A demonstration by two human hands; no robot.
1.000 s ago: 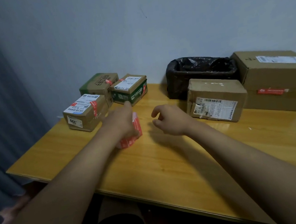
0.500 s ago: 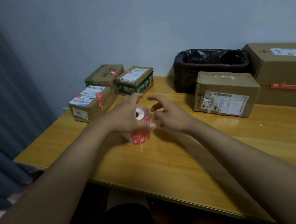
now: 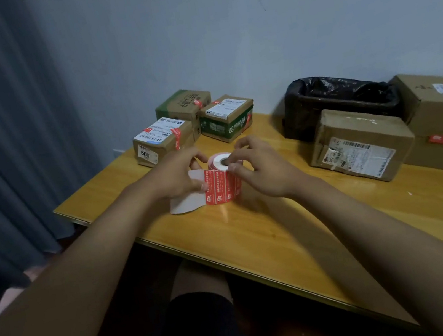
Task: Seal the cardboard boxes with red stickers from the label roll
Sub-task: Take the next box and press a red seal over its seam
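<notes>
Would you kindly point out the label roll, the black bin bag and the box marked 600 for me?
label roll (image 3: 221, 185), head view, on its red sticker-covered side.
black bin bag (image 3: 339, 96), head view, on the crinkled plastic at its front rim.
box marked 600 (image 3: 162, 141), head view, on its brown front face.

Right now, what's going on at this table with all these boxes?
A person is working a roll of red stickers that stands on the wooden table. The left hand holds the loose backing paper at the roll's side while the right hand grips the roll's top and side. Three small boxes at the back left already carry red stickers. The box to the right shows none yet.
</notes>
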